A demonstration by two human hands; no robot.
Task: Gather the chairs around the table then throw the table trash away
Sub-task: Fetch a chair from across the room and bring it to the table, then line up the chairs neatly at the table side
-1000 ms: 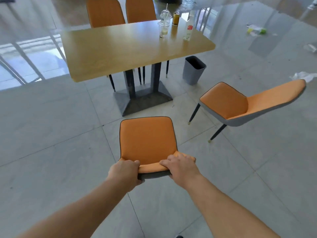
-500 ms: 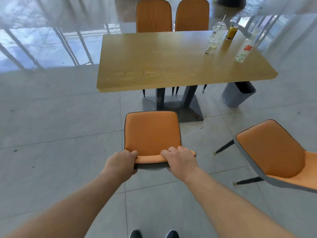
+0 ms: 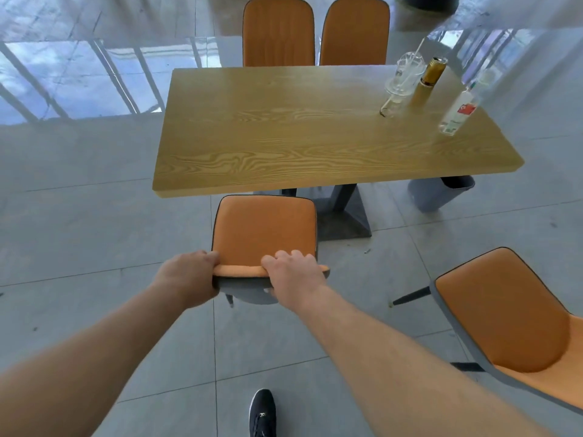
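Note:
My left hand (image 3: 189, 277) and my right hand (image 3: 291, 275) both grip the top of the backrest of an orange chair (image 3: 265, 230), whose seat front touches the near edge of the wooden table (image 3: 284, 137). A second orange chair (image 3: 508, 316) stands loose on the floor at the right, angled away. Two more orange chairs (image 3: 279, 31) (image 3: 355, 31) stand tucked in at the far side. On the table's right end stand a clear plastic cup with a straw (image 3: 402, 83), a gold can (image 3: 430, 77) and a clear bottle with a red label (image 3: 460, 110).
A grey trash bin (image 3: 441, 193) stands on the floor under the table's right corner. The table's dark pedestal base (image 3: 344, 216) sits just right of the held chair. My dark shoe (image 3: 262, 413) shows at the bottom. Glossy grey tiles surround everything.
I have pushed the held chair forward up to the table's near edge. My view has swung left, so the loose chair now lies at the lower right.

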